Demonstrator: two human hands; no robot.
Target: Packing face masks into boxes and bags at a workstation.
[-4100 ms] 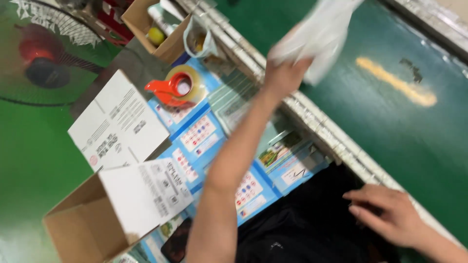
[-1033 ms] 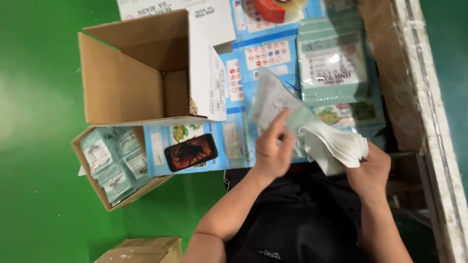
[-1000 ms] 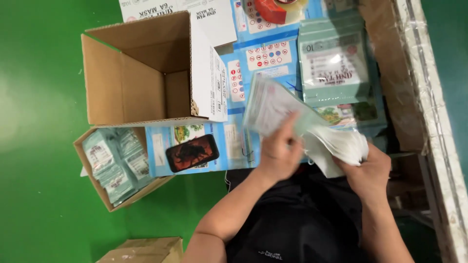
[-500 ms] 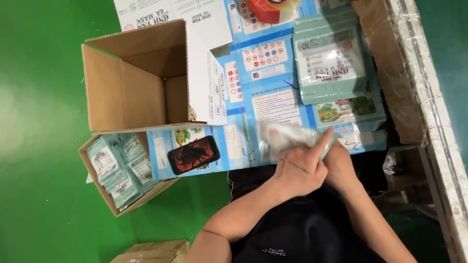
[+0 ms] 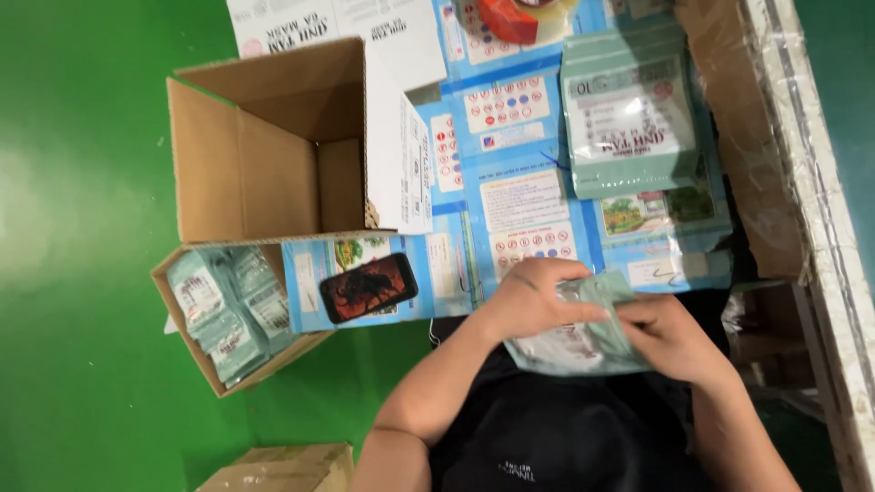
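Note:
Both hands hold one bundle of pale green plastic packets (image 5: 583,342) just above my lap, at the near edge of the blue printed table top (image 5: 519,196). My left hand (image 5: 538,296) lies over the bundle's top, fingers curled onto it. My right hand (image 5: 674,337) grips its right side. A stack of the same green packets (image 5: 629,123) lies flat on the table beyond my hands.
A large empty cardboard box (image 5: 264,155) stands open at the left. Below it a smaller box (image 5: 228,310) holds several green packets. A dark phone (image 5: 369,287) lies on the table. A red tape dispenser (image 5: 510,14) sits at the top edge. Another carton (image 5: 283,469) is on the green floor.
The fanned packets were gathered into a tight bundle and drawn down toward my lap. My hands closed together on it. The view shifted slightly.

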